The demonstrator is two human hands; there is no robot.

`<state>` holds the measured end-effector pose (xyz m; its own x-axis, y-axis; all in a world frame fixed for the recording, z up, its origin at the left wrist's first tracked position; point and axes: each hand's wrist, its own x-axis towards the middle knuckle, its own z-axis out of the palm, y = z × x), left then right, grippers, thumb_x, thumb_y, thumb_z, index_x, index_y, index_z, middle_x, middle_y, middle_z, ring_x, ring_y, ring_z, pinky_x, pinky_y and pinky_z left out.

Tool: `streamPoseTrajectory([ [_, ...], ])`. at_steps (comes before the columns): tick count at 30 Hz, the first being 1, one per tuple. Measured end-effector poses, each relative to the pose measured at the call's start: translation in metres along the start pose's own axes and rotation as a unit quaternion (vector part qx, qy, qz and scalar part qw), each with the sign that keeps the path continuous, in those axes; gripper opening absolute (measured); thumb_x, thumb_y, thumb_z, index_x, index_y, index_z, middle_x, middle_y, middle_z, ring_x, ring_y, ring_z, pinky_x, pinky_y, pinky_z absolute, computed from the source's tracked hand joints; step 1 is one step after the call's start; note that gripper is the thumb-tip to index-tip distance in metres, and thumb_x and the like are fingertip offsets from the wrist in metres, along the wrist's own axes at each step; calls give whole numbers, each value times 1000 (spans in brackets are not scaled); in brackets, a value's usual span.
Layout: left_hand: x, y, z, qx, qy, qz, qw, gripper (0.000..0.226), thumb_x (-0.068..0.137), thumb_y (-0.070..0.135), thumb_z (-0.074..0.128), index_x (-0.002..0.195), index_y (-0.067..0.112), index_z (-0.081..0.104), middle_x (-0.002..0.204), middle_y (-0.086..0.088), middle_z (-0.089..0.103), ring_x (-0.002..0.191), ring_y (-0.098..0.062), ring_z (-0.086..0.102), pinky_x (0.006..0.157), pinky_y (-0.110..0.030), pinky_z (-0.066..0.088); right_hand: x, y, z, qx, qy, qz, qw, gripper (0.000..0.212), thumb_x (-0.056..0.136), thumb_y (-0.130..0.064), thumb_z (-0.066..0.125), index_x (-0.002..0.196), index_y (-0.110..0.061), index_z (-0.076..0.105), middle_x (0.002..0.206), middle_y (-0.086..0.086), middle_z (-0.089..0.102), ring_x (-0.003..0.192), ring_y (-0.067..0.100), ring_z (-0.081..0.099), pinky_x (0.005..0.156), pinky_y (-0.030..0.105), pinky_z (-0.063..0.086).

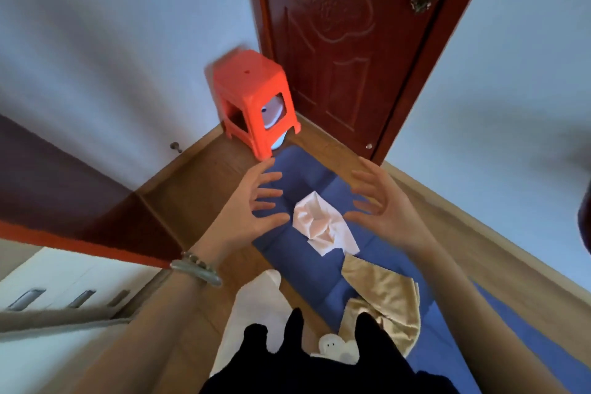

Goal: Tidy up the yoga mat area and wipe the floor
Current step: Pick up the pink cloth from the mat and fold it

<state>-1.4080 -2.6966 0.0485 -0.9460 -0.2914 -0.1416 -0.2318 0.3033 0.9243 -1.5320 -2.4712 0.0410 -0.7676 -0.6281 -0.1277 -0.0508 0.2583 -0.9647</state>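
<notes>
Both hands out in front, over the far end of the blue yoga mat (319, 278). Left hand (252, 201): fingers spread wide, slightly bent, nothing in it. Right hand (380, 205): same, splayed and a bit clawed, holding nothing. Palms face each other with the crumpled white cloth (323, 224) between them; neither hand touches it. Can't tell whether either hand touches the mat.

White cloth lies on the mat. A tan towel (380, 291) is bunched on the mat too, nearer the person, its far corner just beside the white cloth.

Mat lies on the wooden floor (192, 176), running toward the dark red door (335, 41). Orange plastic stool (252, 96) stands at the mat's far corner, near the door, with something white and rounded under it, too blurred to identify.

Bead bracelet and bangle (198, 269) on the left wrist.
</notes>
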Motion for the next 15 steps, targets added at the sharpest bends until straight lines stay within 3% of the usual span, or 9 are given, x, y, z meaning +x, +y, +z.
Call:
streamPoseTrajectory([
  [3,46,-13,-25,-5,-83,-2,997,89,70,12,81,140,31,29,136,4,48,113,-7,57,87,-19,50,15,4,16,19,78,38,996,86,73,-1,77,132,-45,33,133,-1,50,112,6,57,89,28,52],
  [6,85,-22,-41,5,-151,5,988,87,74,4,78,141,27,28,138,1,47,112,-5,57,88,-19,49,25,7,35,27,144,73,987,85,73,0,77,136,-38,32,130,-4,50,111,10,58,88,27,53],
  [12,139,-44,-47,17,-252,12,968,82,76,6,75,139,27,29,135,0,47,113,-11,57,87,-19,49,42,19,64,36,217,129,967,84,75,-7,77,141,-31,32,128,-9,50,112,8,57,90,24,52],
  [15,161,-64,-41,22,-277,2,961,80,76,8,76,140,28,31,132,7,48,111,-4,57,85,-16,49,49,33,69,31,239,155,958,85,75,-8,77,142,-31,32,131,-4,49,113,11,56,90,24,52],
])
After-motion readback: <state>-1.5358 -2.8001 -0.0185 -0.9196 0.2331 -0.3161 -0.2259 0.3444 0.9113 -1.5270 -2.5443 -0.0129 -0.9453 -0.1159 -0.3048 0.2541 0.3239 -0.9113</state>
